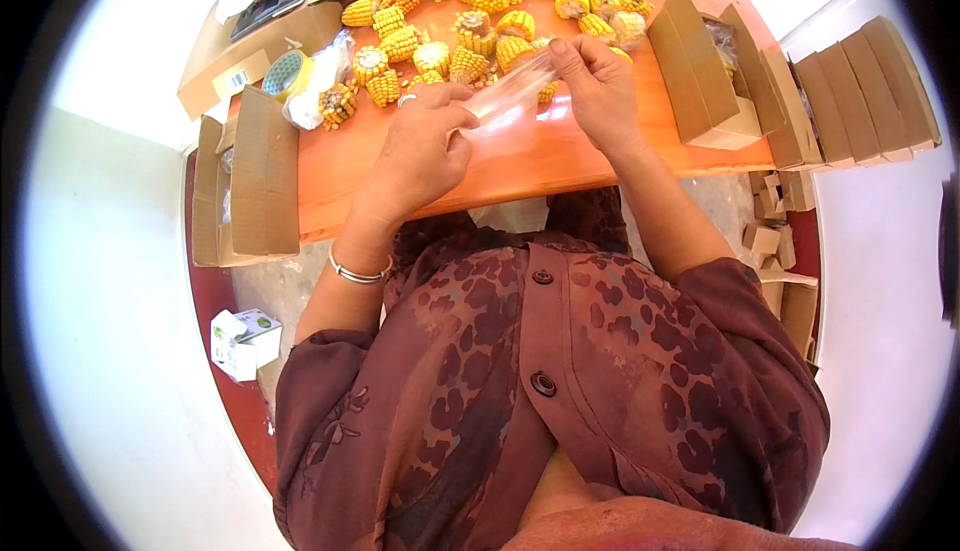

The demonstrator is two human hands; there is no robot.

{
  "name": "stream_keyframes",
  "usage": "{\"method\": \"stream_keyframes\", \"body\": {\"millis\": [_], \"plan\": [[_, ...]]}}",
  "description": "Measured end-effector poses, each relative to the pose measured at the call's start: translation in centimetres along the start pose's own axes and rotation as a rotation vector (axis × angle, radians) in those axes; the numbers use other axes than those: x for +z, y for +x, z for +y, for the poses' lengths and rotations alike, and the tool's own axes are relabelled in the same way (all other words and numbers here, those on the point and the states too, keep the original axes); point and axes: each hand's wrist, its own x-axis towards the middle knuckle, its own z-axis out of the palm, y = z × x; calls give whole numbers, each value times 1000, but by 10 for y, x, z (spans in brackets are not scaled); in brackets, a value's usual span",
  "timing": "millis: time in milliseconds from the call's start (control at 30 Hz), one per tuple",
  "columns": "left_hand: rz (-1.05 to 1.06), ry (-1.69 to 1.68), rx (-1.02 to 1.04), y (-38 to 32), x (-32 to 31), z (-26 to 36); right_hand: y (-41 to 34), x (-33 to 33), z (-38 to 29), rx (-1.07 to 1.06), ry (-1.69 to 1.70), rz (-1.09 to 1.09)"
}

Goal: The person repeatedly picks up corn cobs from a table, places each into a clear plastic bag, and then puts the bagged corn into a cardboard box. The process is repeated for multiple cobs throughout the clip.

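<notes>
My left hand [424, 142] and my right hand [600, 89] pinch opposite ends of a clear plastic bag [510, 97], stretched between them above the table's near edge. The bag looks flat, with no cob inside. Just beyond it, many cut pieces of yellow corn on the cob [469, 63] are heaped on the orange wooden table [360, 168], with loose kernels among them. A corn piece with a dark end [337, 106] lies apart, to the left of my left hand. One piece at the right of the heap [628, 28] appears wrapped in clear plastic.
At the left stand an open cardboard box [262, 176], a roll of tape [287, 74], crumpled clear plastic [319, 85] and a larger carton [199, 70] with a tablet-like device [271, 7] on it. Open boxes [701, 78] and a row of cartons [870, 93] line the right edge.
</notes>
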Motion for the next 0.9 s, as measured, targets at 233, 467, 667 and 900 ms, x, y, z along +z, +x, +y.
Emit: {"method": "stream_keyframes", "body": {"millis": [233, 467, 667, 900], "plan": [[167, -557, -638, 6, 18, -8, -7, 1, -7, 28, 47, -100], [226, -109, -290, -1, 23, -3, -6, -20, -10, 173, -77, -283], [162, -90, -160, 8, 16, 11, -10, -1, -50, -502, -507, -214], [186, -200, -237, 13, 16, -2, -4, -6, -6, -251, -853, -430]]}}
